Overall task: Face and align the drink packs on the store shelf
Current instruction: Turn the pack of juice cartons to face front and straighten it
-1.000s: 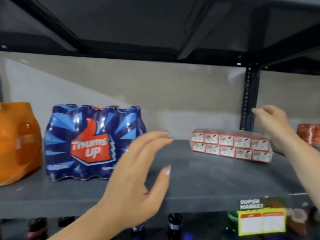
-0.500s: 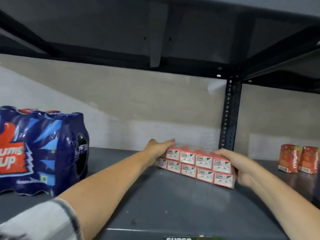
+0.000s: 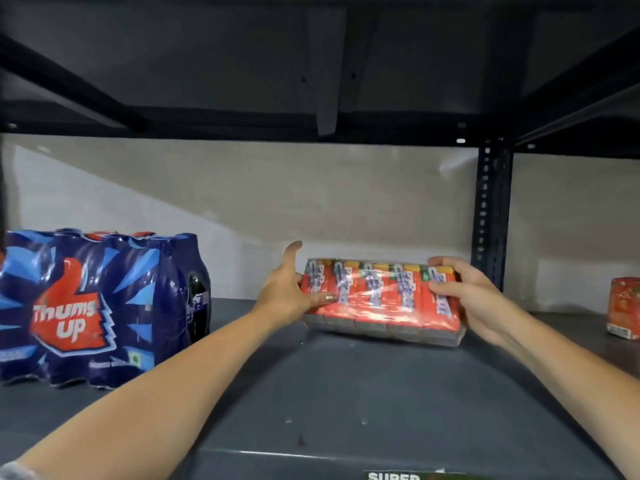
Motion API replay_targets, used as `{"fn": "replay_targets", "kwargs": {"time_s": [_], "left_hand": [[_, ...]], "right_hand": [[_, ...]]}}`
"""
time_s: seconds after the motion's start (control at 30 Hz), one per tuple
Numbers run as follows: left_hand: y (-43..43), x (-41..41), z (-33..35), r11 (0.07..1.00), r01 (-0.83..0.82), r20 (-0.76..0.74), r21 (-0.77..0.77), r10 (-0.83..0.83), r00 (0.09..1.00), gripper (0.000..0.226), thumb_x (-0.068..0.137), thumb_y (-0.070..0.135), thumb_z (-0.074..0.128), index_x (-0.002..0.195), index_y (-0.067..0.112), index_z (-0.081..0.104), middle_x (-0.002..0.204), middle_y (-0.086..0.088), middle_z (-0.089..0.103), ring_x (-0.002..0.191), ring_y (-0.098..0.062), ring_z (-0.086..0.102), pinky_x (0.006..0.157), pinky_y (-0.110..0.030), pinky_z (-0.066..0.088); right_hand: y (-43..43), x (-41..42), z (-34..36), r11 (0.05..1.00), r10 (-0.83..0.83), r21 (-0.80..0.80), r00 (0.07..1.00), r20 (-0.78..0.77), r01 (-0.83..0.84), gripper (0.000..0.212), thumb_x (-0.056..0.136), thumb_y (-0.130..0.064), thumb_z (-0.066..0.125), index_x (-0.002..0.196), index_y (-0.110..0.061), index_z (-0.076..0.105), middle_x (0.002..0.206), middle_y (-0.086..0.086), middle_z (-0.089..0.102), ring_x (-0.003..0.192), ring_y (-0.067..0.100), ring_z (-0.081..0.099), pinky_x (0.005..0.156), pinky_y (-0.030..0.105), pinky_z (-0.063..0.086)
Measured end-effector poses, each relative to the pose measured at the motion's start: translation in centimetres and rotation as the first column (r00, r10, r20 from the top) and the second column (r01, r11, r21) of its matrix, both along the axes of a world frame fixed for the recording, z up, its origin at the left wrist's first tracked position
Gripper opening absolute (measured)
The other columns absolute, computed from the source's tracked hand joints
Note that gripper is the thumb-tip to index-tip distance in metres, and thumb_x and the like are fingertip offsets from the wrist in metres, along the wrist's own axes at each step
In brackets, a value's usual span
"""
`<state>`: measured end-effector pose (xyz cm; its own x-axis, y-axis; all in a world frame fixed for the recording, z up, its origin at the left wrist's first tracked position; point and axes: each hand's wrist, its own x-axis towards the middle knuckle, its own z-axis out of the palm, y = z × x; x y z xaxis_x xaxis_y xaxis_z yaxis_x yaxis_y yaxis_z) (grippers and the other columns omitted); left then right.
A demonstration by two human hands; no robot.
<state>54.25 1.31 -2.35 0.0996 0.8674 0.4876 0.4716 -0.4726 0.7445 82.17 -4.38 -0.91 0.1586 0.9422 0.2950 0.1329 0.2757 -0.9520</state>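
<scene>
A shrink-wrapped pack of red juice cartons (image 3: pixel 381 299) stands tilted back on the grey shelf (image 3: pixel 346 403), its printed front toward me. My left hand (image 3: pixel 287 292) grips its left end, thumb up and fingers across the front. My right hand (image 3: pixel 464 292) clasps its right end, fingers curled over the top corner. A blue Thums Up bottle pack (image 3: pixel 93 306) stands at the left, label facing out.
A black perforated upright (image 3: pixel 491 216) rises behind the carton pack. More red cartons (image 3: pixel 623 310) stand at the far right. The upper shelf (image 3: pixel 311 64) hangs low overhead. A price label (image 3: pixel 408 475) sits on the shelf's front lip.
Both hands reached in and took hold of the carton pack. It has been tipped up from lying flat, so its printed red front now shows instead of the small white labels.
</scene>
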Motion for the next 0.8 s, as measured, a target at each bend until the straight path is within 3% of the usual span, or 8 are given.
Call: {"fn": "replay_targets", "kwargs": {"time_s": [0.13,0.27,0.37,0.43,0.5,0.57,0.67,0.8], "left_hand": [[-1.1,-1.1,-0.5,0.996,-0.054,-0.116,0.072,0.062,0.991,0.12,0.05,0.027,0.095,0.145,0.033,0.022,0.08,0.004,0.069,0.073,-0.012,0.069,0.07,-0.034,0.059],[-3.1,-1.5,-0.6,0.991,-0.098,-0.304,0.093,0.122,0.945,0.109,0.048,0.033,0.095,0.14,0.019,0.038,0.099,-0.002,0.074,0.087,-0.017,0.07,0.079,-0.037,0.059],[-4.9,-1.8,-0.5,0.995,-0.071,-0.344,0.064,0.089,0.935,0.102,0.064,0.026,0.089,0.146,0.014,0.03,0.112,-0.003,0.071,0.099,-0.018,0.068,0.085,-0.036,0.056],[-6.8,-1.5,-1.0,0.997,-0.04,-0.212,0.062,0.053,0.976,0.099,0.073,0.022,0.082,0.15,0.011,0.023,0.131,0.0,0.06,0.12,-0.015,0.057,0.1,-0.031,0.046],[-9.2,-0.4,-1.9,0.997,-0.024,0.125,0.074,0.014,0.992,0.07,0.077,0.025,0.078,0.137,0.029,0.043,0.13,0.013,0.054,0.115,0.001,0.052,0.103,-0.024,0.038],[-11.5,1.5,-2.2,0.987,0.147,0.413,-0.061,-0.109,0.904,0.047,0.081,0.03,0.073,0.122,0.041,0.053,0.124,0.018,0.061,0.112,0.0,0.059,0.105,-0.029,0.041],[-12.0,3.7,-2.0,0.872,0.373,0.485,-0.318,-0.188,0.854,0.067,0.09,0.047,0.055,0.151,0.032,0.029,0.151,0.013,0.037,0.141,-0.017,0.035,0.116,-0.039,0.025],[-9.9,5.3,-1.6,0.835,0.404,0.511,-0.372,-0.179,0.841,0.065,0.094,0.057,0.037,0.15,0.026,0.033,0.155,0.003,0.038,0.14,-0.019,0.037,0.117,-0.04,0.024]], "right_hand": [[-0.9,0.8,-0.4,0.995,0.103,0.012,0.994,0.03,-0.103,0.072,0.076,0.004,0.073,0.13,-0.039,0.052,0.123,0.017,0.061,0.099,0.027,0.069,0.074,0.036,0.057],[-2.7,1.3,-0.4,0.964,0.251,-0.121,0.96,0.124,-0.236,0.092,0.057,-0.005,0.083,0.134,-0.044,0.049,0.121,0.014,0.067,0.105,0.026,0.07,0.083,0.039,0.056],[-3.6,1.1,-0.6,0.966,0.239,-0.146,0.955,0.176,-0.215,0.098,0.057,-0.011,0.084,0.139,-0.044,0.041,0.127,0.011,0.062,0.11,0.025,0.066,0.09,0.039,0.053],[-3.7,1.0,-0.6,0.977,0.193,-0.116,0.975,0.106,-0.181,0.099,0.057,-0.028,0.087,0.141,-0.04,0.037,0.125,0.008,0.06,0.111,0.024,0.062,0.092,0.038,0.048],[-3.6,0.8,-0.4,0.987,0.139,-0.084,0.99,-0.008,-0.14,0.098,0.05,-0.061,0.086,0.133,-0.025,0.048,0.107,0.006,0.068,0.097,0.021,0.061,0.083,0.035,0.047],[-3.4,0.6,-0.2,0.992,0.086,-0.088,0.994,-0.066,-0.092,0.078,0.071,-0.076,0.059,0.117,-0.013,0.059,0.099,0.01,0.069,0.094,0.024,0.06,0.082,0.034,0.046],[-3.1,0.5,-0.4,0.996,-0.018,-0.084,1.0,-0.024,0.016,0.049,0.1,-0.048,0.04,0.103,-0.006,0.065,0.09,0.01,0.068,0.091,0.024,0.06,0.079,0.034,0.045],[-4.4,0.0,-0.4,0.996,-0.02,-0.089,1.0,0.017,0.022,0.026,0.097,-0.03,0.052,0.087,-0.012,0.069,0.08,0.006,0.07,0.075,0.017,0.064,0.072,0.031,0.048]]}}
